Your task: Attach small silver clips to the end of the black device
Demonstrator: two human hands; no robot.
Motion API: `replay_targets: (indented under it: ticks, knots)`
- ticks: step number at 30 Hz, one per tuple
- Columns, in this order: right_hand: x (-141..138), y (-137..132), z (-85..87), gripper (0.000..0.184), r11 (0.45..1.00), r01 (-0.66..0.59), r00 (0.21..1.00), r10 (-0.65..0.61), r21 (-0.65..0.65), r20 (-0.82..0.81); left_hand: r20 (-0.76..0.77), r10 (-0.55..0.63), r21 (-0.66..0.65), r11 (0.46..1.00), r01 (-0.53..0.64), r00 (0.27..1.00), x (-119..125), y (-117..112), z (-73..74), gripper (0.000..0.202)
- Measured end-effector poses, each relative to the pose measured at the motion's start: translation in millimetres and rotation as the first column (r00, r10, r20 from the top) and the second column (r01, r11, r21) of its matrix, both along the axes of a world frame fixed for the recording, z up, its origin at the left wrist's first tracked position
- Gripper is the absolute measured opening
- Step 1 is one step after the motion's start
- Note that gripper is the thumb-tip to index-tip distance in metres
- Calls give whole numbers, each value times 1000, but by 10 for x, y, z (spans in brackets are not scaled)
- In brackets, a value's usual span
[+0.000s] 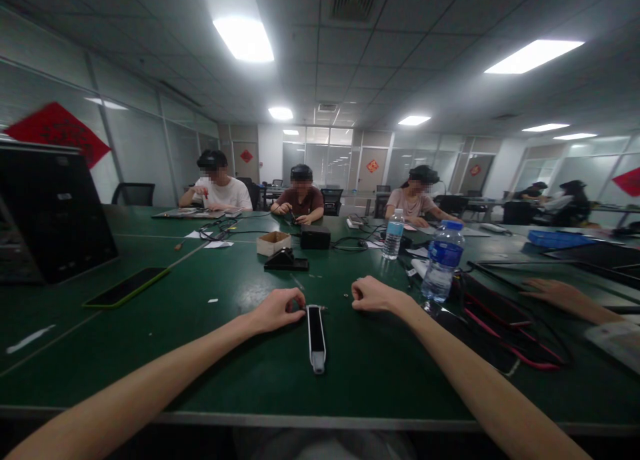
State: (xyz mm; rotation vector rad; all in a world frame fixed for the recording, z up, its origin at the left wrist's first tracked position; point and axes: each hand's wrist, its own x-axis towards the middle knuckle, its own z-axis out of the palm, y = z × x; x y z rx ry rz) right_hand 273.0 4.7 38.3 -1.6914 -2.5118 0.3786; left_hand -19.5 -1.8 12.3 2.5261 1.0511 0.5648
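A long, narrow device (316, 333) with a pale frame and a dark face lies on the green table in front of me. At its far end sits my left hand (277, 310), fingers curled into a pinch beside a small metal part (323, 307). Whether that part is between the fingertips cannot be made out. My right hand (373, 295) is closed and rests on the table, apart from the device; anything in its fingers is hidden. A tiny ring-like piece (345, 295) lies just left of it.
Beyond my hands are a black stand (286, 261), an open cardboard box (273, 244) and a black box (315, 237). Two water bottles (443, 263) stand to the right, near a pouch (500, 307) and another person's hand (560, 295). A phone (127, 288) lies left.
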Motion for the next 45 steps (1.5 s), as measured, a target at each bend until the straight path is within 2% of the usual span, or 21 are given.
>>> replay_targets:
  ticks: [6,11,16,23,32,38,45]
  knots:
    - [-96,-7,-61,4,987,-121,991,126,105,-40,8,-5,23,1000,4,1000,16,-16,15,17]
    - [-138,-12,-126,5,973,-189,975,202,133,-91,12,-10,5,1000,10,1000,16,-24,26,17]
    - [-180,-63,-101,5,965,-219,965,236,146,-112,11,-15,2,1000,15,1000,2,-7,10,18]
    - [-224,-90,-77,9,962,-226,963,244,154,-113,17,-27,32,999,26,999,-15,31,-28,19]
    - [-196,-4,-175,14,949,-236,954,267,210,-137,15,-31,55,998,31,999,-6,41,-46,18]
    - [-170,20,-207,14,946,-248,947,282,208,-153,-9,-14,59,998,15,1000,9,21,-35,16]
    - [-182,-21,-157,13,949,-244,949,276,200,-150,-16,-9,49,999,10,1000,20,-21,24,16]
